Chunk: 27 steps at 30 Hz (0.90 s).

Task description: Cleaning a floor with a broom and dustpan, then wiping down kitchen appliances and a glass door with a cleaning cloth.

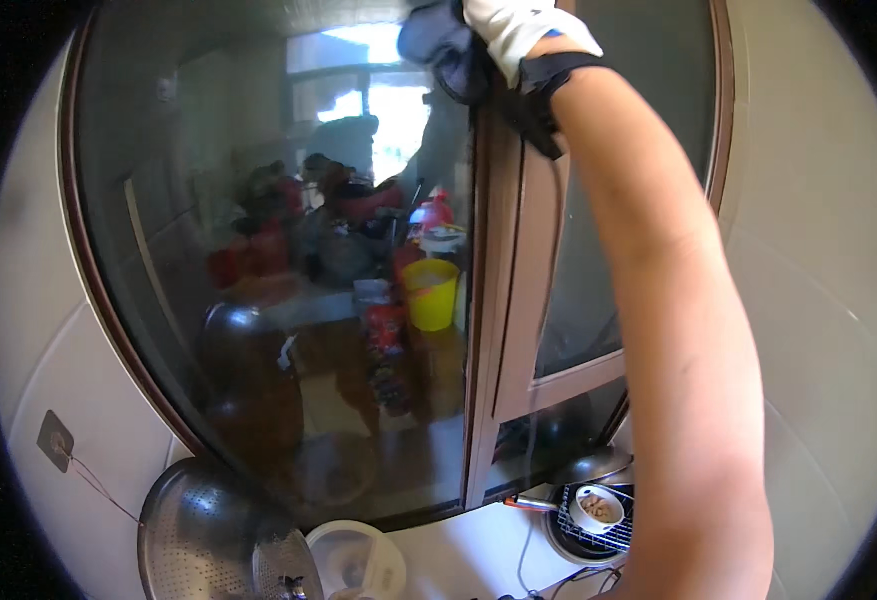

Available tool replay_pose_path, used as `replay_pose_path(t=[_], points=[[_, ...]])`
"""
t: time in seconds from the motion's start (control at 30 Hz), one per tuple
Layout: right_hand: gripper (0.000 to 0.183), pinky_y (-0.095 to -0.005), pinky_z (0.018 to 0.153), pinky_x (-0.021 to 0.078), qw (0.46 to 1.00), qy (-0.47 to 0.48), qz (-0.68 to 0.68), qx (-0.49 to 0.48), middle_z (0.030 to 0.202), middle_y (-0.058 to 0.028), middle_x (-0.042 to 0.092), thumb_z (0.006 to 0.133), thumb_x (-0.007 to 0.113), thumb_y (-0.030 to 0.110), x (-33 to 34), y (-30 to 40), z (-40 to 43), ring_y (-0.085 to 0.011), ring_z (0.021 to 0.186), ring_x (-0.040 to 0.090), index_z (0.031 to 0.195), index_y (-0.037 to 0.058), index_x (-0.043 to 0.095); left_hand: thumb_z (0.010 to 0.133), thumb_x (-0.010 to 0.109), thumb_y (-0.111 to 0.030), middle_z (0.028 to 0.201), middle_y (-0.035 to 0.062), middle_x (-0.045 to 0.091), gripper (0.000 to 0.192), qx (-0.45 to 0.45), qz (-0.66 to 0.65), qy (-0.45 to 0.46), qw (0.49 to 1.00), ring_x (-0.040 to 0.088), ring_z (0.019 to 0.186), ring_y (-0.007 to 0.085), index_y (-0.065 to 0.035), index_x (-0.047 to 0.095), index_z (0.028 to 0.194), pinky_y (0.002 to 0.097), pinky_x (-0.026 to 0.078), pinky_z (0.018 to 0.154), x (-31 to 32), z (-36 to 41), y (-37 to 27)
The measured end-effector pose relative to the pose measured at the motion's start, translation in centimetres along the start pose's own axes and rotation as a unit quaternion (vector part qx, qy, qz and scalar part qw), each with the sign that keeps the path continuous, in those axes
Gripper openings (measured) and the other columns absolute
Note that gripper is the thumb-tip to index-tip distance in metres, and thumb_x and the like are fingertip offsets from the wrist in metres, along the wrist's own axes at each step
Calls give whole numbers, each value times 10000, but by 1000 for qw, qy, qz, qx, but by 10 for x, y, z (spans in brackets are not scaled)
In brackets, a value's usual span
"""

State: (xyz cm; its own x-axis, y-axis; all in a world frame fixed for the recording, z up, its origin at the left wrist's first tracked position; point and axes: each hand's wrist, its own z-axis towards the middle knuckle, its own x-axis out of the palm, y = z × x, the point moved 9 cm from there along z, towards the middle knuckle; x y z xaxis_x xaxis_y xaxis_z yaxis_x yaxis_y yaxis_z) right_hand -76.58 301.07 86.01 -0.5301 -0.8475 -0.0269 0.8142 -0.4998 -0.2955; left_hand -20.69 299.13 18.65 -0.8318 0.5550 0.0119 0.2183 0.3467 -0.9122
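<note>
My right arm stretches up across the window, and my right hand is at the top edge of the view in a white glove. A black strap wraps the wrist, with a thin cable hanging below it. Beside the glove is a blurred dark blue-black object; whether the hand holds it is unclear. The fingers are cut off by the picture's edge. Behind the hand stands the brown frame between the window panes. My left hand is out of view.
A perforated metal colander leans at the lower left by a round white plastic container. A white bowl of small light-brown pieces sits on a wire rack at the lower right. The glass reflects the room, including a yellow bucket.
</note>
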Motion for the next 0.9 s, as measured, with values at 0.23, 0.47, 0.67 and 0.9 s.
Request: replay_pose_path(t=[0.23, 0.47, 0.67, 0.9], points=[[528, -511, 1152, 382, 979, -195, -62, 18, 1492, -238, 531, 1007, 526, 287, 5, -14, -61, -420, 1341, 525, 1461, 19, 516, 1017, 682, -192, 1298, 146, 633, 419, 36, 34, 55, 997, 620, 1220, 243, 4, 590, 1376, 354, 467, 1082, 86, 13, -35], [609, -468, 1141, 419, 968, -215, 128, 17, 1447, -216, 561, 894, 690, 159, -37, 38, -287, -411, 1356, 515, 1467, 77, 501, 1005, 707, -276, 1235, 140, 670, 451, -62, 51, 24, 997, 645, 1174, 249, -24, 605, 1365, 368, 475, 1076, 84, 18, -20], [496, -413, 1162, 355, 829, 340, 242, 372, 1477, -141, 504, 986, 578, 326, 19, 136, -618, -325, 1378, 454, 1439, 135, 509, 1014, 691, -275, 1254, 138, 668, 474, -82, 79, 26, 993, 641, 1198, 254, -36, 569, 1405, 363, 472, 1070, 104, 17, -22], [340, -383, 1043, 458, 678, 547, 174, 459, 1292, -60, 646, 1017, 473, 358, 32, 155, -803, -251, 1199, 596, 1283, 206, 620, 1016, 686, -288, 1248, 110, 703, 444, -129, 150, 65, 978, 649, 1211, 224, -71, 608, 1395, 332, 473, 1053, 131, 33, -9]])
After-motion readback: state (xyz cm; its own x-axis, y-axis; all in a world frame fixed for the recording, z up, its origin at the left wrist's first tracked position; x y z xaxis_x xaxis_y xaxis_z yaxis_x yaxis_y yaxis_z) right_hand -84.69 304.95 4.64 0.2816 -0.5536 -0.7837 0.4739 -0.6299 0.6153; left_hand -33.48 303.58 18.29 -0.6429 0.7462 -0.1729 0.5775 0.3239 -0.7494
